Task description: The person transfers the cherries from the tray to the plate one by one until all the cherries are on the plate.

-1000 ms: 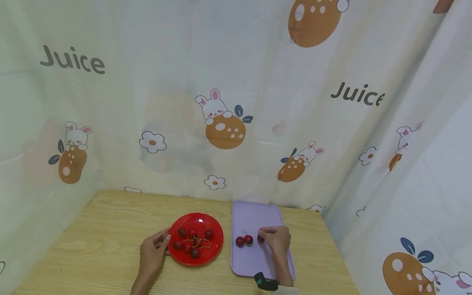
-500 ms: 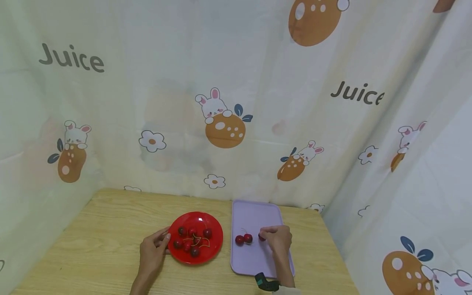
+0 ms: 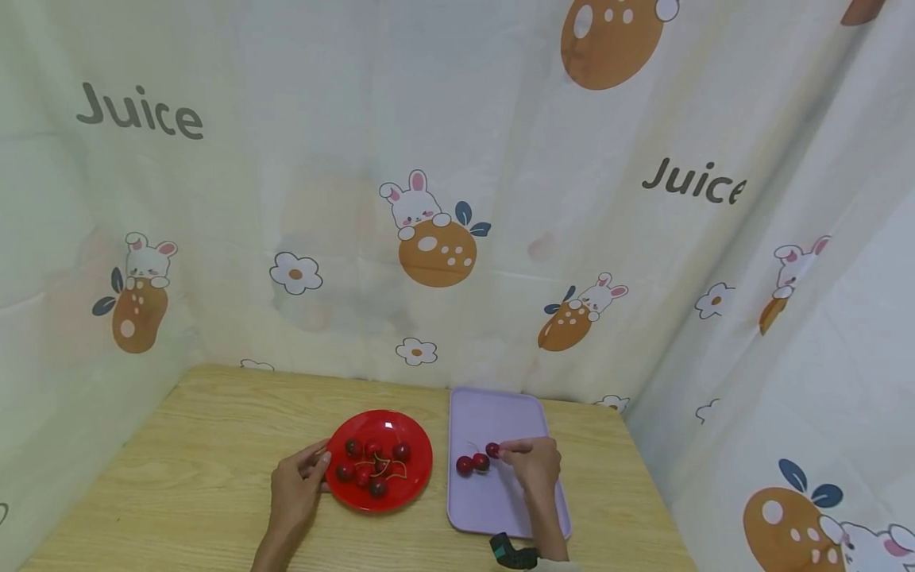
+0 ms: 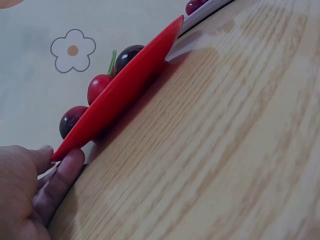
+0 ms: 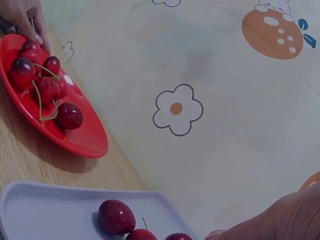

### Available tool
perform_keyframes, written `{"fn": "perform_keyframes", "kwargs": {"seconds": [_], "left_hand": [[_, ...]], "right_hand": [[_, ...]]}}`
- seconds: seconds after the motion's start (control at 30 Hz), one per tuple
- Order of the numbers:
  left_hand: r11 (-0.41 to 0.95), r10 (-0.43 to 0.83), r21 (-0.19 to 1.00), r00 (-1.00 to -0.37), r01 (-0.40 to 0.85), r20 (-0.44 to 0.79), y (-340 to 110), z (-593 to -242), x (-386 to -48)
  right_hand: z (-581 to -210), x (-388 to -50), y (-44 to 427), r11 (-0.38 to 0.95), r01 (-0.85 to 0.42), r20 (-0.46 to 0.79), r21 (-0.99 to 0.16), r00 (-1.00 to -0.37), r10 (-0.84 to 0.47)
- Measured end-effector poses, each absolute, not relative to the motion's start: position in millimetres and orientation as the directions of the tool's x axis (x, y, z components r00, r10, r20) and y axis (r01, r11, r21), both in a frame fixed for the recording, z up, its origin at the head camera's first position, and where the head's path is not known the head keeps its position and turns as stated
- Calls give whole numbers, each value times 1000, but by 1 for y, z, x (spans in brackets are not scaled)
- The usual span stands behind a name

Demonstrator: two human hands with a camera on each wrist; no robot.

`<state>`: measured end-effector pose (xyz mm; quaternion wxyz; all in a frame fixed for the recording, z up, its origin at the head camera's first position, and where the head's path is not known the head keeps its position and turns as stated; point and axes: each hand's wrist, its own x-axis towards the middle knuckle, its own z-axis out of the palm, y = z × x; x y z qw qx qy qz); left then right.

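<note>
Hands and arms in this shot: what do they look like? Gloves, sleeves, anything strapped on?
Both bare, no gloves: left hand, right hand. At the right wrist sits a chunky black device with a small teal patch; a pale sleeve shows just behind it. The visible left forearm has no sleeve.

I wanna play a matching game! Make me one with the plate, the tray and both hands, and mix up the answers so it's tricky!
Things:
1. plate
2. tray
3. left hand
4. right hand

Clues:
A. over the tray, at a cherry
B. light purple
C. gripping the plate's edge
D. shiny red

Right pairs: 1-D, 2-B, 3-C, 4-A
</note>
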<state>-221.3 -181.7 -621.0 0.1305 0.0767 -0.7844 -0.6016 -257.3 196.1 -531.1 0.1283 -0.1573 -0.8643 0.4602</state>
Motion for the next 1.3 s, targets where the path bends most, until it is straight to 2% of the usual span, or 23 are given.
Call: {"fn": "perform_keyframes", "kwargs": {"seconds": [0.67,1.0,1.3], "left_hand": [[246,-281,969,-956,6,78,-180,-621,-223],[257,-281,966,-956,14,88,-182,-622,-223],[256,-282,966,-954,24,98,-182,-621,-223]], "right_hand": [[-531,-257,180,528,124,92,-840,-927,364],[-534,-256,167,478,95,78,-873,-941,330],[-538,-253,152,381,42,66,-924,-962,266]]}}
